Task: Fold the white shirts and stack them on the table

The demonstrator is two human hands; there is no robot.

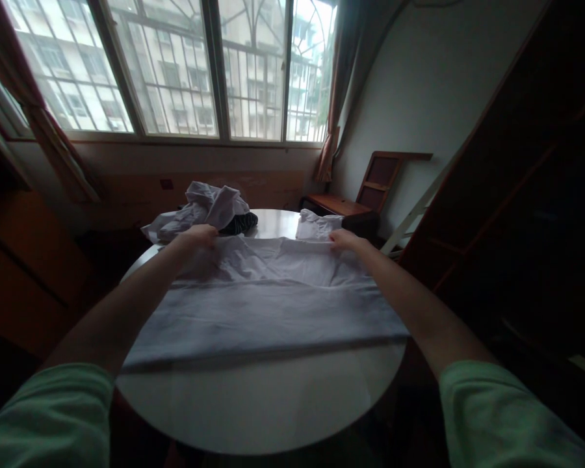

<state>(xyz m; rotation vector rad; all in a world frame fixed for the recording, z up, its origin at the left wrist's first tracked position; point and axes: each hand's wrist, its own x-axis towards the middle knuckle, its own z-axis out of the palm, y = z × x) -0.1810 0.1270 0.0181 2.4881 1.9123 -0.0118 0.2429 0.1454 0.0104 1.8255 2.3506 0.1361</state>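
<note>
White cloth [273,315] is lying spread across the middle of the round, pale tabletop [258,406], reaching nearly from one side to the other. Its near part is forming a smooth, wide band, while its far part is showing wrinkles. The left hand [202,235] is closing its fingers on the far edge of the cloth toward the left, and the right hand [344,239] is pinching that same edge toward the right, so the edge is running fairly straight between them. Beyond the left hand, a loose heap of pale clothes [202,207] is resting on the tabletop, with a dark patterned cloth [241,224] poking out beside it. Just beyond the right hand, a smaller white bundle [316,225] is lying near the far rim. Green sleeves [61,406] are covering the upper arms. Behind, a wooden chair [344,205] is standing near the wall, and barred windows [175,75] are letting in daylight.
</note>
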